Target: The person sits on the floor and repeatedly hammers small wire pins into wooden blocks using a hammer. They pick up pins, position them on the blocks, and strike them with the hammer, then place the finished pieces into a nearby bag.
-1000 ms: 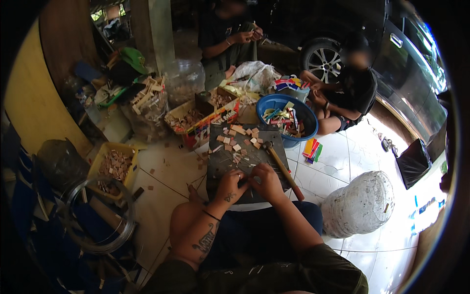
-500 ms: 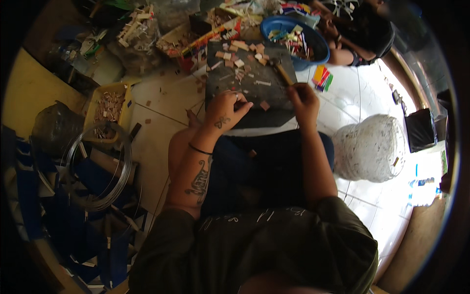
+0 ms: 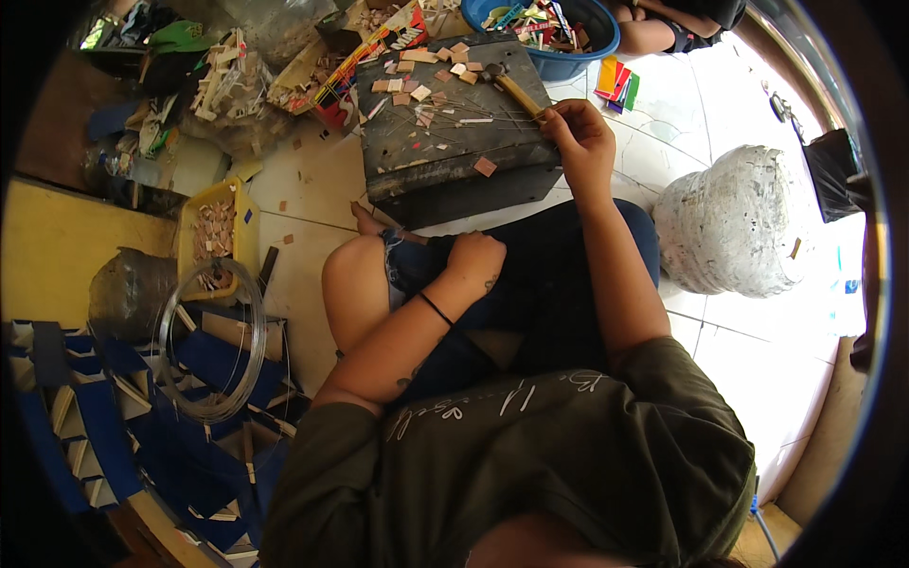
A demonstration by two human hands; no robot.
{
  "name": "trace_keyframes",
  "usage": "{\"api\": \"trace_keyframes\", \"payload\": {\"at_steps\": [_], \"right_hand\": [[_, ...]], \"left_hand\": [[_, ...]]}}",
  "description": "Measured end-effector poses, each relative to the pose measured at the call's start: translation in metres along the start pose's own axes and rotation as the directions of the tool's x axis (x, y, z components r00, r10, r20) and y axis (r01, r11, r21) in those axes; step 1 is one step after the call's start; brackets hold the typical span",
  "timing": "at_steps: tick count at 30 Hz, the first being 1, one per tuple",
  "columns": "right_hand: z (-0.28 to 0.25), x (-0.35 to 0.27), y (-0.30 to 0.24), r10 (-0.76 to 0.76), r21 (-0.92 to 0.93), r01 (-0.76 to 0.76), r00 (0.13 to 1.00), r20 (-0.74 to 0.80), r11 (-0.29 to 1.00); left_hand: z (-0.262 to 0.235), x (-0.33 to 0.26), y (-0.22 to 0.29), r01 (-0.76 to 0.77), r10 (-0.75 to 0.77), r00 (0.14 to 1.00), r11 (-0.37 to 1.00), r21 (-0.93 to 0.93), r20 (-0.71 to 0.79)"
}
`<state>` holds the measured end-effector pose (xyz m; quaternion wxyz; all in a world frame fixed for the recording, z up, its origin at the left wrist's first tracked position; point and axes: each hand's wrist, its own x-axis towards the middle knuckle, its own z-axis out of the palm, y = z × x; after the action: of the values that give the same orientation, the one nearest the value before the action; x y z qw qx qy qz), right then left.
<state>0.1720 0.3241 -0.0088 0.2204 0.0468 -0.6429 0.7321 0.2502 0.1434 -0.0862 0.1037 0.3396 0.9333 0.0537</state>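
Note:
My right hand (image 3: 582, 142) pinches the end of a hammer's wooden handle (image 3: 519, 97). The hammer's dark head rests on a dark, scuffed block (image 3: 445, 156) in front of my knees. Above my lap, my left hand (image 3: 476, 265) is closed with the knuckles upward; whatever may be in it is hidden. Small reddish and pale wooden pieces (image 3: 419, 93) lie scattered across the block's top, among thin wires (image 3: 407, 118). One square wooden piece (image 3: 485, 167) lies alone close to the block's near edge.
A blue basin (image 3: 578, 62) of colourful strips stands behind the block, near another person's leg (image 3: 644, 36). At left are a yellow basket (image 3: 248, 227) of wooden pieces, a wire coil (image 3: 258, 350) and blue panels (image 3: 104, 417). A white wrapped bundle (image 3: 729, 222) stands right.
My left hand has drawn back from the block's near edge to above my lap, fingers now closed. The right hand keeps hold of the hammer. The whole view has shifted somewhat.

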Motion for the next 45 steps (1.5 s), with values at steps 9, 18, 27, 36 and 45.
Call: {"api": "trace_keyframes", "payload": {"at_steps": [9,18,27,36,45], "right_hand": [[0.007,-0.003,-0.001,0.089,-0.070,-0.082,0.991,0.096,0.994],[0.045,0.014,-0.014,0.071,-0.405,0.077,0.938,0.338,0.911],[0.044,-0.001,-0.004,0.059,-0.408,0.099,0.932,0.357,0.908],[0.048,-0.003,-0.003,-0.013,-0.424,0.199,0.915,0.402,0.883],[0.049,-0.004,0.000,-0.008,-0.445,0.227,0.897,0.443,0.866]], "left_hand": [[-0.086,-0.003,-0.030,-0.027,-0.220,0.946,0.678,-0.735,-0.238],[-0.086,0.032,-0.064,-0.103,-0.310,0.679,0.857,-0.504,-0.666],[-0.077,0.033,-0.073,-0.176,-0.251,0.670,0.861,-0.478,-0.699],[-0.079,0.032,-0.072,-0.189,-0.345,0.691,0.763,-0.619,-0.636],[-0.081,0.032,-0.074,-0.197,-0.287,0.697,0.805,-0.560,-0.657]]}}
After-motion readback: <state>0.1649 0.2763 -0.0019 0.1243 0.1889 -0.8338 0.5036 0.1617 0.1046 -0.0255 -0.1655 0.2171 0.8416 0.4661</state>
